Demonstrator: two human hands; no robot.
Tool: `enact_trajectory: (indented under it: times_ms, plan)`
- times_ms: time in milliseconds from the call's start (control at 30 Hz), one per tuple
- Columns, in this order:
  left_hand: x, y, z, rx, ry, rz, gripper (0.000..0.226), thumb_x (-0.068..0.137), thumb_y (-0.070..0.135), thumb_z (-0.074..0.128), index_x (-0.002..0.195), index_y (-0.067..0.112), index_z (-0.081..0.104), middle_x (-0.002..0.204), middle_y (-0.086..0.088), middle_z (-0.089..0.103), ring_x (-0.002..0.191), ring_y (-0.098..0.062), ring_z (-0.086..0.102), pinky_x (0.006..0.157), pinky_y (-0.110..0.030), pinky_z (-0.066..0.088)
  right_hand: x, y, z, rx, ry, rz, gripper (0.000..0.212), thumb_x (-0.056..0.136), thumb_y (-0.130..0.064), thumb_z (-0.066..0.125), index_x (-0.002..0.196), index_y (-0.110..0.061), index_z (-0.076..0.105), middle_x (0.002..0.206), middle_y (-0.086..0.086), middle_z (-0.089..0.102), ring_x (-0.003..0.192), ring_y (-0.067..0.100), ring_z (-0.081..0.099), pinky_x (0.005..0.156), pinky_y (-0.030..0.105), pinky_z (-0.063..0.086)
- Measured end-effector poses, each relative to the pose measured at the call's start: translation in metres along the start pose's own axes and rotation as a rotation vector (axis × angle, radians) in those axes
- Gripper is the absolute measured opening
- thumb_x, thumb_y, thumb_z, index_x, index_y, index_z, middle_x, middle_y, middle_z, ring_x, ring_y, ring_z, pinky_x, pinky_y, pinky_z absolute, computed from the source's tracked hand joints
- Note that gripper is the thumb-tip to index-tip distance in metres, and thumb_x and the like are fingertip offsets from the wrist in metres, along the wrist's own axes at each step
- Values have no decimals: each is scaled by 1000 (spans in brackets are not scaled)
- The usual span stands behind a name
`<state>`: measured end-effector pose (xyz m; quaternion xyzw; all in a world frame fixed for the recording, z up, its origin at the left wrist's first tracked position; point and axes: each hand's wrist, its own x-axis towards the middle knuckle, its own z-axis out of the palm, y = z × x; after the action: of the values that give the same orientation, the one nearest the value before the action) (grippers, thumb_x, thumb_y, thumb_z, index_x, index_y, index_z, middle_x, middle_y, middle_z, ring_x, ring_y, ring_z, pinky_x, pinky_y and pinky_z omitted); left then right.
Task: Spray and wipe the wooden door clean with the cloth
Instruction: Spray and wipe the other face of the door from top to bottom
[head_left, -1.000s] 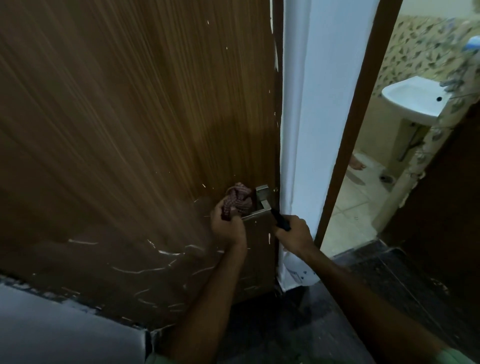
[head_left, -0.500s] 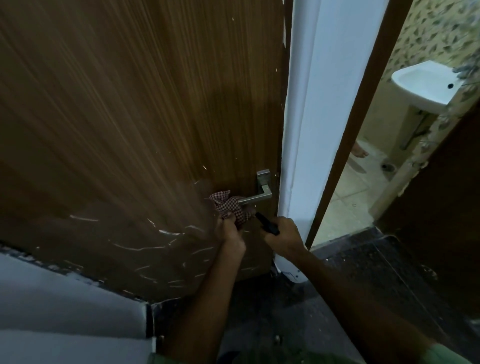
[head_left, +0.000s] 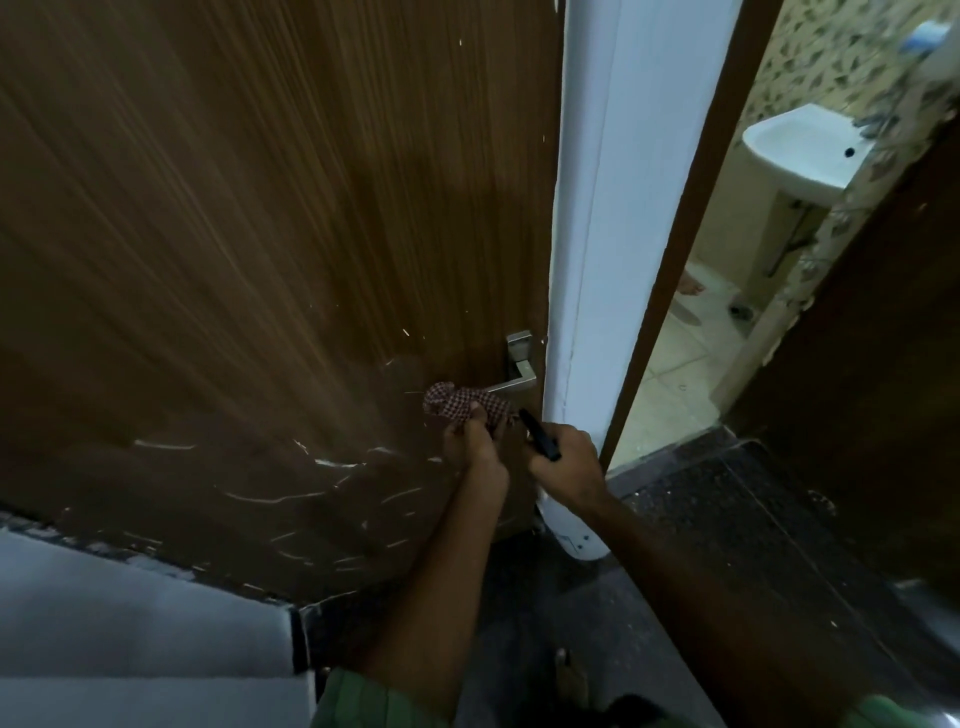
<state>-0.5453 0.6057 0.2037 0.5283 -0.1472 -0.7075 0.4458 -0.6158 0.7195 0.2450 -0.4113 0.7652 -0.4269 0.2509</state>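
Below, left hand (head_left: 475, 449) bunching checked cloth (head_left: 462, 404) — grained wooden door (head_left: 260, 234), right hand (head_left: 566, 457) gripping black nozzle (head_left: 540, 441).

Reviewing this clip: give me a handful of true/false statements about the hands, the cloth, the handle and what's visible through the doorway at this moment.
1. The left hand grips a checked cloth at the free end of the metal door handle. True.
2. The right hand is empty. False: it holds a white spray bottle with a dark nozzle.
3. A white washbasin shows through the open doorway on the right. True.
4. The cloth is pressed on the white streaks low on the wooden door. False: it is up at the handle, above those streaks.
5. The door handle is a round knob. False: it is a lever.
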Motion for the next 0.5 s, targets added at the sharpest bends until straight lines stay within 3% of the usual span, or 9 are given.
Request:
enact_trajectory:
  times_ms: [67,167,300,400,500]
  plan:
    - [-10,-3,12,-49,-15,-19,36,93,22,77,125,12,61,132,-15,66,109,-31,72,90,-42,64,-1,0,-5,1,-5,-14,34,90,-14,71,66,-33,56,53,-11,52,48,0,55,48,12,36]
    - [-18,-3,25,-52,5,-41,39,95,23,76,126,9,58,112,-9,66,93,-24,71,76,-36,63,5,3,-8,15,-55,-24,27,91,-18,71,71,-32,59,57,-10,56,49,-1,56,48,11,37]
    - [-18,0,33,64,-36,-87,56,101,34,67,147,7,51,135,-12,63,117,-30,63,98,-43,53,19,8,-15,19,-101,-42,14,95,-21,71,84,-26,64,65,-11,61,53,1,58,51,10,39]
    - [-23,4,38,-25,-23,-84,48,104,31,62,143,4,52,134,-11,63,113,-29,62,99,-41,52,31,12,-21,-17,-112,-112,30,93,-12,70,73,-30,58,61,-12,55,52,-4,58,50,9,38]
    - [-16,9,44,-227,97,-30,54,103,33,63,150,11,49,140,-14,61,118,-32,61,109,-47,51,43,20,-25,-49,-120,-124,38,89,-7,70,65,-31,52,58,-8,53,48,4,52,48,11,35]
